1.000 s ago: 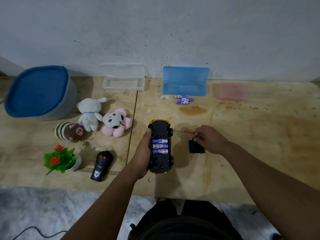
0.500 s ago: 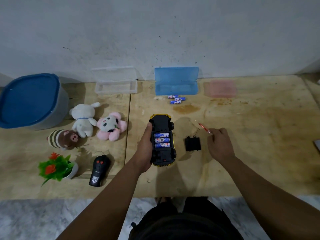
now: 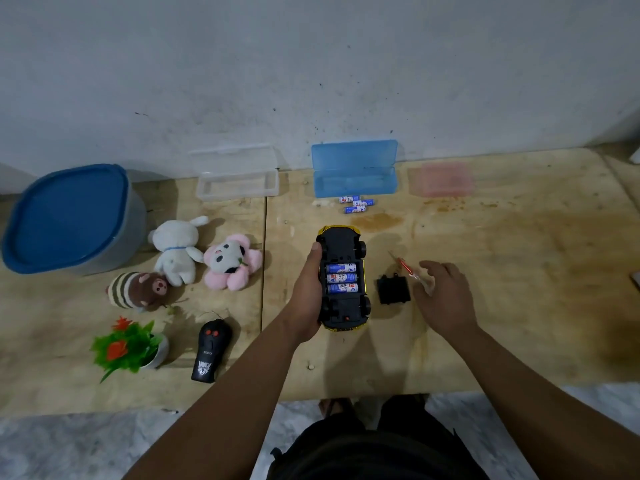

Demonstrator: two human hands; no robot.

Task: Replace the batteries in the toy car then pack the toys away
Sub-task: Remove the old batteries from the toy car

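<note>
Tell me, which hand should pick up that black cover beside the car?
Probably the right hand: it hovers open next to the battery cover, while the left hand already holds the upturned toy car.

The left hand (image 3: 306,292) curls around something, thumb up along its side. The right hand (image 3: 445,296) hovers palm down, fingers loosely bent. Both forearms reach forward, bare.

Toy car on its back, battery bay uncovered

The yellow-and-black toy car (image 3: 343,278) lies upside down at frame centre, three blue batteries (image 3: 341,278) side by side in its bay; the black battery cover (image 3: 393,289) lies just right of it, and three loose batteries (image 3: 356,204) lie above, before the open blue case (image 3: 354,168).
</note>
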